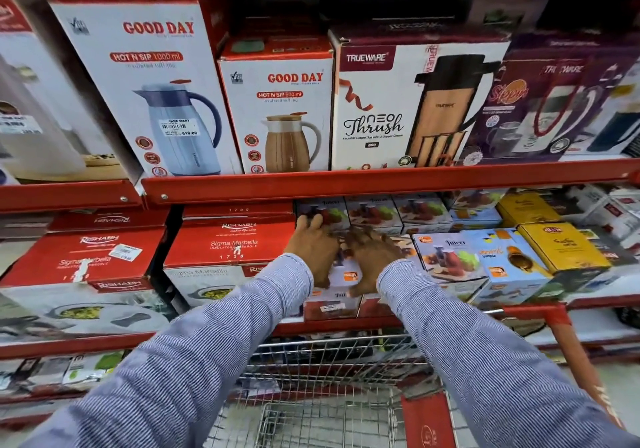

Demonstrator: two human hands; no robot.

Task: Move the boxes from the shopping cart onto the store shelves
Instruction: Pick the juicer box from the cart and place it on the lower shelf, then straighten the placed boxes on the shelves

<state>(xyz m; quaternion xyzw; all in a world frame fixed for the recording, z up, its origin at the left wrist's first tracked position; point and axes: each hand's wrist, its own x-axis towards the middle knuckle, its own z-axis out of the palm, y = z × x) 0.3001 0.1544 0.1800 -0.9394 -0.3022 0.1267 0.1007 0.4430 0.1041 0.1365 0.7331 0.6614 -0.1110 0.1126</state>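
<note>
Both arms in striped blue sleeves reach over the shopping cart (332,354) to the middle shelf. My left hand (313,245) and my right hand (372,257) lie side by side on top of a white and red juicer box (341,276), fingers wrapped over its far edge. The box rests on another juicer box (329,305) at the shelf's front, between the red Rishabh casserole box (230,243) and a blue juicer box (450,257). My hands are blurred. The visible part of the wire cart basket holds no box.
The red upper shelf rail (381,181) runs just above my hands and carries Good Day jug boxes (156,84) and a Trueware box (408,101). More juicer boxes (377,212) stand at the back. Yellow boxes (561,247) lie to the right. The cart's red handle (571,350) is at right.
</note>
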